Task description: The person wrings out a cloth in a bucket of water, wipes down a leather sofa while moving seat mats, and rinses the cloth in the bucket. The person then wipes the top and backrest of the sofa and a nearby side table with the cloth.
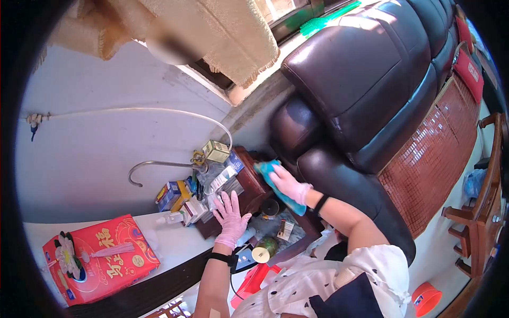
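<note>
Both hands wear thin pinkish gloves. My right hand point(289, 186) presses a teal cloth point(286, 197) against the side of a dark red wooden cabinet point(253, 177), beside the leather sofa. My left hand point(231, 218) lies with fingers spread near the cabinet's edge, by small boxes point(194, 210) and papers; it holds nothing. Between the hands stand a dark round jar point(270, 207) and a small white box point(285, 229). A green jar with a pale lid point(264, 250) stands below them, right of my left wrist.
A brown leather sofa point(366, 69) with a woven mat point(435, 159) fills the right. A red gift box point(101, 259) lies at the lower left. A curved metal pipe point(154, 164) rises behind the small boxes. An orange-red basin point(426, 299) stands at the lower right.
</note>
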The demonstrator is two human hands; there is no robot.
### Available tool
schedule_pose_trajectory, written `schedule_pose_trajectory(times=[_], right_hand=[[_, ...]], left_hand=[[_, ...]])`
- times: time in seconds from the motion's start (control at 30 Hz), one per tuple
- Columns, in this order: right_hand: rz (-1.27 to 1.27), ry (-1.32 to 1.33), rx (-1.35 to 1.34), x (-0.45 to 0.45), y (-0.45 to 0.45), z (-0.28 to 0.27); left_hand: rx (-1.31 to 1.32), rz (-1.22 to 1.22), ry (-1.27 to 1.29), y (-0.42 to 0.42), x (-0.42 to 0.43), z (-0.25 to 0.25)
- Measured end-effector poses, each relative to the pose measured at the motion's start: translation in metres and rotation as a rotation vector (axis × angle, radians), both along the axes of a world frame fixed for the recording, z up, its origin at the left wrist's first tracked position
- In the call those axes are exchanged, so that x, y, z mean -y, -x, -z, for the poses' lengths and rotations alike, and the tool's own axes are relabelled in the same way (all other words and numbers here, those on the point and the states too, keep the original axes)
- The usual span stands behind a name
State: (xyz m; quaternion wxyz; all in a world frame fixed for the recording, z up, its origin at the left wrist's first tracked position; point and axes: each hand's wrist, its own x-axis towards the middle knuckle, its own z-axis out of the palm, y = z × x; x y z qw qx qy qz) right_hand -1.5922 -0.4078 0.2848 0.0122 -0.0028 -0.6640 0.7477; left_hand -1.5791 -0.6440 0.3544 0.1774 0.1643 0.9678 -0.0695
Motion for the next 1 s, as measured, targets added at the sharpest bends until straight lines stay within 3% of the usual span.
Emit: schedule_pose_trajectory(times=[0.07, 0.13, 0.23, 0.37, 0.47, 0.53, 0.63, 0.77, 0.83, 0.9, 1.0], right_hand=[[0.0, -0.192, -0.113, 0.04, 0.04, 0.014], [-0.107, 0.008, 0.045, 0.041, 0.081, 0.012], [-0.05, -0.068, 0.058, 0.044, 0.113, 0.002], [0.122, -0.197, -0.086, 0.052, 0.051, 0.008], [0.1, -0.226, -0.115, 0.044, -0.013, 0.012], [-0.015, -0.239, -0.08, 0.034, -0.005, 0.009], [0.016, -0.134, -0.029, 0.049, 0.072, 0.02], [0.016, -0.243, 0.089, 0.052, 0.16, -0.008], [-0.033, -0.229, 0.1, 0.055, 0.146, -0.006], [0.093, -0.289, 0.024, 0.054, 0.123, -0.004], [0.111, -0.303, -0.085, 0.05, 0.046, 0.007]], left_hand=[[-0.004, 0.004, -0.006, -0.002, 0.002, 0.002], [-0.01, 0.004, -0.004, 0.0, -0.001, 0.0], [-0.008, -0.001, -0.019, 0.002, -0.003, -0.001], [-0.012, -0.006, -0.008, 0.0, -0.003, 0.0], [0.012, -0.026, 0.016, -0.001, -0.003, -0.002], [0.019, -0.036, 0.017, 0.001, -0.004, -0.002], [0.002, -0.024, 0.017, 0.0, -0.001, 0.0], [0.032, -0.032, 0.011, 0.003, -0.001, -0.001], [0.031, -0.032, 0.0, 0.002, -0.001, -0.003], [0.011, -0.039, -0.038, 0.001, -0.002, -0.002], [0.043, -0.054, -0.03, 0.001, -0.005, -0.009]])
